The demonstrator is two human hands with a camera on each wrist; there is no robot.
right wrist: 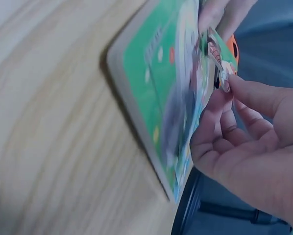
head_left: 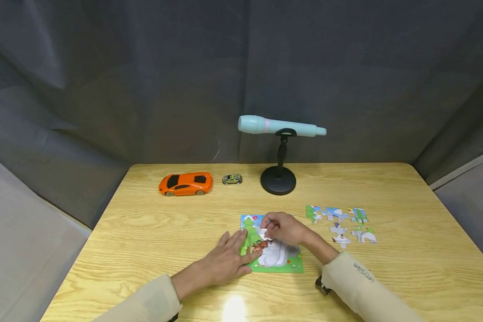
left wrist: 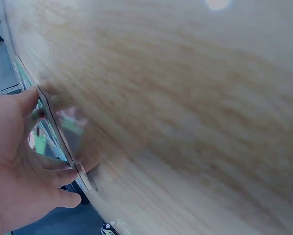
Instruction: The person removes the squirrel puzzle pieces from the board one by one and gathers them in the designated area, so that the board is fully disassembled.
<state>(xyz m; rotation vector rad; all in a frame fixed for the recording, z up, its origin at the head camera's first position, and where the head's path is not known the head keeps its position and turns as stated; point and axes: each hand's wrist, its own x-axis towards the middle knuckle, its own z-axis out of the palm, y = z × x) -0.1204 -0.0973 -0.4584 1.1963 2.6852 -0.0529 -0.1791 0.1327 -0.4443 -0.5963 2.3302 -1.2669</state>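
A jigsaw puzzle board [head_left: 294, 267] with a green border, a tree and a white animal lies at the middle of the table. My left hand [head_left: 224, 264] rests on its left side with fingers spread straight; the left wrist view shows those fingers [left wrist: 53, 178] at the board's edge. Over the upper middle of the picture, my right hand [head_left: 287, 229] pinches a puzzle piece [head_left: 264, 233] between thumb and fingertips. The right wrist view shows this piece [right wrist: 225, 81] tilted up from the board [right wrist: 141, 78], with left fingertips beyond it.
Several loose puzzle pieces [head_left: 340, 235] lie to the right of the board. Along the back stand an orange toy car [head_left: 186, 184], a small toy car [head_left: 232, 179] and a light blue microphone [head_left: 281, 126] on a black stand [head_left: 278, 180]. A dark curtain [head_left: 185, 89] hangs behind the table.
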